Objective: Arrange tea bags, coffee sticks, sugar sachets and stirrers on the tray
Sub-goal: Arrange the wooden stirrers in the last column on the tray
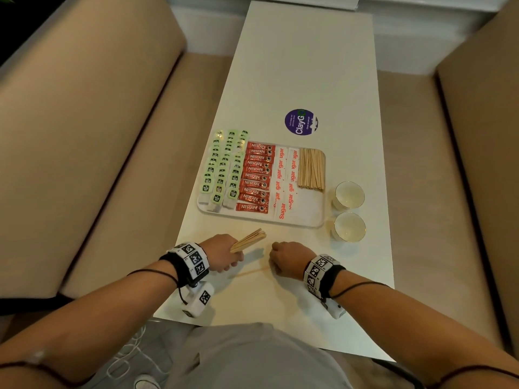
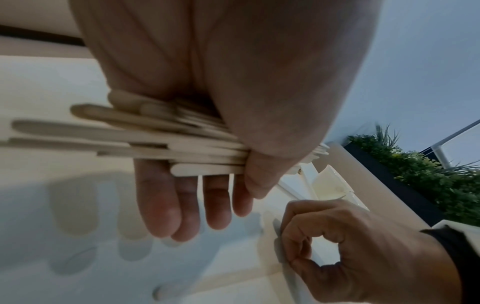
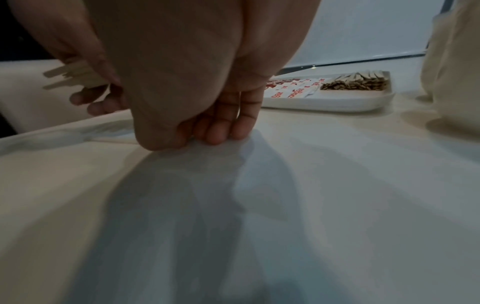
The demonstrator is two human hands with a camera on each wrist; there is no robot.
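Note:
A white tray [image 1: 309, 223] holds rows of green tea bags [image 1: 222, 169], red coffee sticks [image 1: 257, 178], white sugar sachets [image 1: 285, 181] and a pile of wooden stirrers [image 1: 311, 169]. In front of the tray, my left hand [image 1: 230, 262] grips a bundle of stirrers [image 1: 248, 240] just above the table; the left wrist view shows the bundle [image 2: 130, 135] clamped between thumb and fingers. One loose stirrer [image 1: 251, 272] lies flat on the table between my hands. My right hand [image 1: 280, 259] is curled, and its thumb and fingertips [image 3: 215, 137] pinch that stirrer's right end against the table.
Two white cups [image 1: 349, 195] [image 1: 349, 226] stand right of the tray. A round purple sticker [image 1: 301, 122] lies beyond it. The narrow white table [image 1: 303, 66] runs away from me between two beige sofas [image 1: 84, 136] [image 1: 477, 136].

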